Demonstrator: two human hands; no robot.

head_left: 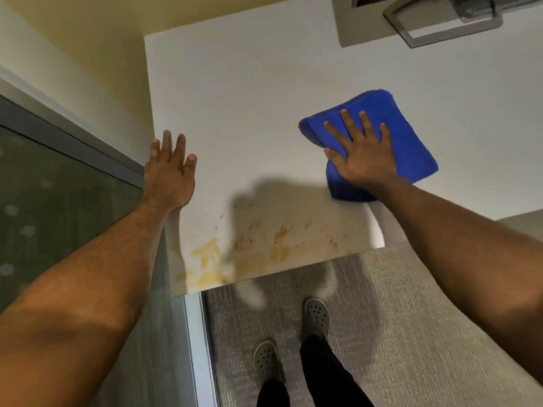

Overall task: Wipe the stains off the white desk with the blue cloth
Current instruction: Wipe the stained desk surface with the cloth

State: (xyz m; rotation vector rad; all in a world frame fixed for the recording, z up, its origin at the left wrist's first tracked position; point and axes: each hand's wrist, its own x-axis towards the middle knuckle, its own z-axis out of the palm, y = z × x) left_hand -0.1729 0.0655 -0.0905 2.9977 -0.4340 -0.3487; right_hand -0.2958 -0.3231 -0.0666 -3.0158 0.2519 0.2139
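The white desk (249, 98) fills the upper middle of the view. Yellow-brown stains (211, 255) smear its near edge, with smaller orange flecks (282, 232) to their right. A folded blue cloth (411, 142) lies flat on the desk, right of and beyond the stains. My right hand (363, 155) presses down on the cloth with fingers spread. My left hand (170, 171) rests flat on the desk's left edge, fingers together, holding nothing.
A grey monitor stand (440, 22) sits at the desk's far right corner. A yellow wall (88, 39) and a grey glass partition (58, 201) border the desk on the left. My feet in grey clogs (316, 315) stand on grey carpet below the desk's front edge.
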